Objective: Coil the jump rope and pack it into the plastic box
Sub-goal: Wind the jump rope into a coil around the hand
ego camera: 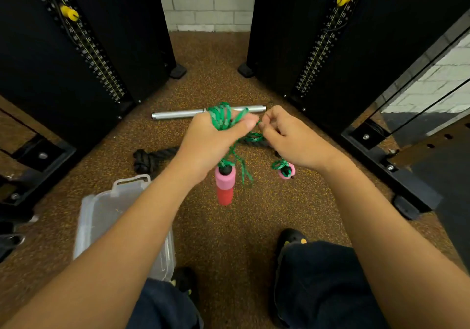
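Note:
The green jump rope (221, 117) is wound in several loops around my left hand (213, 140), which is closed on it at chest height above the floor. One pink-and-red foam handle (224, 186) hangs straight down below that hand. My right hand (287, 135) pinches a strand of the rope just to the right of the coil, fingers closed. The second pink handle (287, 170) dangles under my right wrist. The clear plastic box (101, 217) sits open on the floor at lower left, partly hidden by my left forearm.
A metal bar (183, 114) lies on the speckled rubber floor behind my hands. A thick black rope (148, 161) lies beneath them. Black weight-stack towers (84, 56) (318, 49) stand left and right. My shoes and knees are at the bottom.

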